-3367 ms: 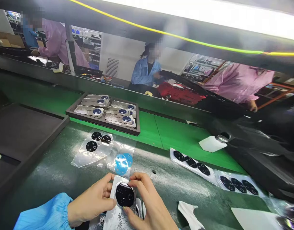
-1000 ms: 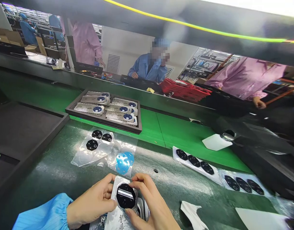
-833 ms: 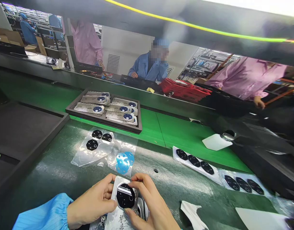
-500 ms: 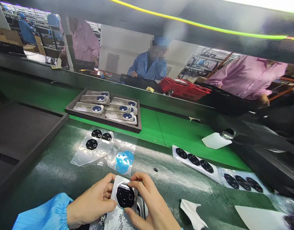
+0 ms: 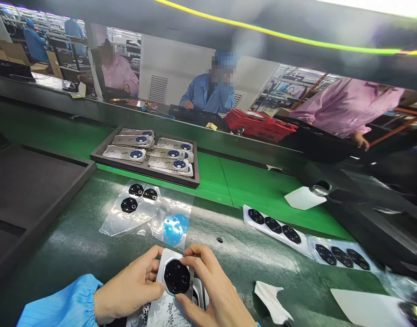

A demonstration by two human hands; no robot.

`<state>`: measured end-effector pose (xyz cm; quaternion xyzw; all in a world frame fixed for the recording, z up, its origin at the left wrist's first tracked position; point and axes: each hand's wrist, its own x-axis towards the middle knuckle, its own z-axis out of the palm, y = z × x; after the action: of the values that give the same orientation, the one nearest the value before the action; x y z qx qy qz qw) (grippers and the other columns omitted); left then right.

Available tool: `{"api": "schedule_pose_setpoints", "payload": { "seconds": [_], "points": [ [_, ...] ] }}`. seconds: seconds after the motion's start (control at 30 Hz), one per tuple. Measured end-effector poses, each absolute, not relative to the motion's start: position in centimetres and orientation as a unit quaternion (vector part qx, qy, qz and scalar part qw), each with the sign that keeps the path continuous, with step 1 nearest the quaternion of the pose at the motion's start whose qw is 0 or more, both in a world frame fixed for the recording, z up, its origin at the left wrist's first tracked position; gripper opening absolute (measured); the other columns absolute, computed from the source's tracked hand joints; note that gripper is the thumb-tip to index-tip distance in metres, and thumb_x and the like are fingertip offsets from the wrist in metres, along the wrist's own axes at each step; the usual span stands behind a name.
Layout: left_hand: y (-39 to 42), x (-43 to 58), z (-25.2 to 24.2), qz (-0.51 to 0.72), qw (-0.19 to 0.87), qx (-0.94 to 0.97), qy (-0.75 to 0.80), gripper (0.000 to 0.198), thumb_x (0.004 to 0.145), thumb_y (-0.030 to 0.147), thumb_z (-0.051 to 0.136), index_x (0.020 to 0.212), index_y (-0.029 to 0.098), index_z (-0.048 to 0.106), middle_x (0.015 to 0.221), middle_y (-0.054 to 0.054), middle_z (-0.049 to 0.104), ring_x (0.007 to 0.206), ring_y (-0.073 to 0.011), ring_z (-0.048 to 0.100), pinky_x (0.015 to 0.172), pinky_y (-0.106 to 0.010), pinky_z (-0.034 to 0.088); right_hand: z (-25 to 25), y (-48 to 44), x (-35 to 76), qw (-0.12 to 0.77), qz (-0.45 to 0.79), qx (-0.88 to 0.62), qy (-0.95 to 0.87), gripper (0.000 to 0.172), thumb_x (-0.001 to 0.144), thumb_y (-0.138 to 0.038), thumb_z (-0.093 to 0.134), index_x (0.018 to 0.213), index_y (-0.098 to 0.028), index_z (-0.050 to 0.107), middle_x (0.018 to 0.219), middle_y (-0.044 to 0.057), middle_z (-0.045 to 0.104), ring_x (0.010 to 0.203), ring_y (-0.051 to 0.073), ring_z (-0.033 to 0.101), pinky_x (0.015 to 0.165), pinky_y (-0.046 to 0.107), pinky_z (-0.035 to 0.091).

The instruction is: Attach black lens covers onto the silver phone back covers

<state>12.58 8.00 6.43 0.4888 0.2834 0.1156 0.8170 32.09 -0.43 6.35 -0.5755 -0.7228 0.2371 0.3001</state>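
Observation:
My left hand (image 5: 128,288) is closed on the left edge of a silver phone back cover (image 5: 162,314), thumb on its face. The cover has dark lettering low down and stands slightly tilted at the bottom centre. On its upper part sits a black octagonal camera lens plate (image 5: 177,278) with small holes and a ring. My right hand (image 5: 217,288) grips that plate by its right side, index finger on the top edge and thumb at the bottom edge. Beneath the right palm another part with rounded metal rims (image 5: 198,290) is partly hidden.
A dark tray (image 5: 145,172) of similar covers stands ahead. Clear film (image 5: 109,225) bears black plates; blue round films (image 5: 173,230) lie beside it. Strips of black plates (image 5: 272,225) and a crumpled white wipe (image 5: 271,302) are on the right. An edged tray (image 5: 58,206) sits left. People work beyond.
My hands stay nearly still on the cover and plate; the bright reflection on the plate has gone. Behind, the person in pink on the left has lowered.

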Motion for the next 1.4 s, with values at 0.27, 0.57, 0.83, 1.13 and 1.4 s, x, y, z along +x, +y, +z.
{"api": "schedule_pose_setpoints", "payload": {
  "seconds": [0.27,0.57,0.83,1.13,1.4],
  "points": [
    [8.1,12.4,6.3,0.117,0.808,0.508,0.275,0.039,0.077,0.005,0.053,0.113,0.019,0.051,0.101,-0.001,0.066,0.093,-0.0164,0.060,0.077,-0.027,0.041,6.7,-0.2,32.0,0.297,0.246,-0.571,-0.725,0.048,0.072,-0.004,0.064,0.113,-0.024,0.047,0.118,0.006,0.047,0.110,0.023,0.052,0.092,0.037,0.050],
    [8.0,12.4,6.8,0.108,0.800,0.519,0.280,0.038,0.083,0.012,0.055,0.120,0.021,0.049,0.103,-0.002,0.064,0.099,-0.0193,0.059,0.085,-0.032,0.041,6.7,-0.1,31.9,0.302,0.258,-0.573,-0.717,0.048,0.070,-0.003,0.064,0.111,-0.022,0.048,0.114,0.007,0.049,0.106,0.023,0.053,0.088,0.035,0.049],
    [7.8,12.0,5.8,0.108,0.698,0.619,0.343,0.027,0.099,0.045,0.044,0.111,0.022,0.052,0.096,-0.001,0.061,0.095,-0.0213,0.056,0.082,-0.032,0.040,7.0,0.1,31.7,0.318,0.239,-0.568,-0.720,0.052,0.068,0.002,0.066,0.111,-0.022,0.048,0.114,0.006,0.050,0.104,0.023,0.052,0.086,0.035,0.049],
    [7.5,12.0,5.6,0.077,0.622,0.663,0.409,0.049,0.097,0.055,0.043,0.133,0.023,0.048,0.124,-0.009,0.063,0.122,-0.0311,0.051,0.102,-0.041,0.037,6.7,0.1,31.3,0.320,0.198,-0.559,-0.739,0.057,0.069,0.001,0.075,0.115,-0.020,0.047,0.115,0.009,0.051,0.102,0.025,0.053,0.083,0.038,0.052],
    [7.4,11.5,4.7,0.086,0.645,0.610,0.453,0.074,0.091,0.060,0.053,0.152,0.022,0.034,0.159,-0.008,0.031,0.150,-0.0336,0.017,0.122,-0.047,0.012,6.2,0.2,31.2,0.329,0.126,-0.549,-0.758,0.053,0.076,-0.013,0.080,0.117,-0.019,0.047,0.110,0.011,0.054,0.094,0.026,0.055,0.074,0.039,0.053]
  ]
}}
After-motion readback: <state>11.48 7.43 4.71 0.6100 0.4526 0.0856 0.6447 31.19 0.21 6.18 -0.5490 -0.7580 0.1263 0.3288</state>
